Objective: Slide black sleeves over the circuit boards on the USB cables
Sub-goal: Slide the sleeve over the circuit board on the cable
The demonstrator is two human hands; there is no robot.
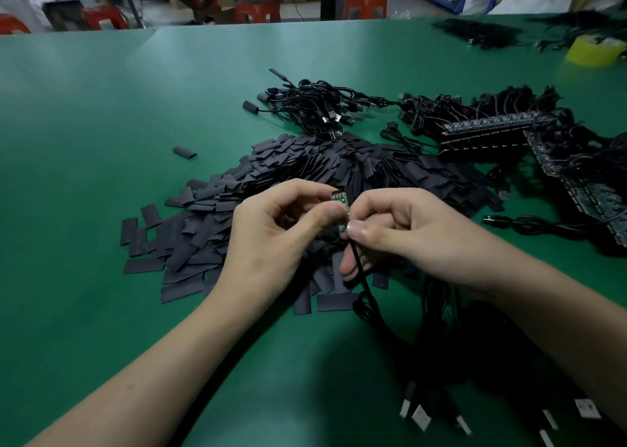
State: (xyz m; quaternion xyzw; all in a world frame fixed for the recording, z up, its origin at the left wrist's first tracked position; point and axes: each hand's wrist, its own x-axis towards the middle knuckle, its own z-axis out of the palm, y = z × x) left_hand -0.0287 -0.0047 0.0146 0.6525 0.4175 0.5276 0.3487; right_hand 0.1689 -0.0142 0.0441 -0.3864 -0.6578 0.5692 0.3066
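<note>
A small green circuit board [340,200] stands upright between my two hands, above a big heap of flat black sleeves [258,188]. My left hand [271,229] pinches the board near its middle with thumb and curled fingers. My right hand [414,229] pinches the board's lower end, where its black USB cable [359,270] hangs down toward me. No sleeve is visible on this board; whether my left fingers also hold one is hidden.
Sleeved cables [315,107] lie in a pile behind the heap. Bare boards in strips with cables [492,127] lie at the right. USB plugs [420,416] lie near the front edge. A yellow tape roll [593,51] sits far right on the green table [101,107].
</note>
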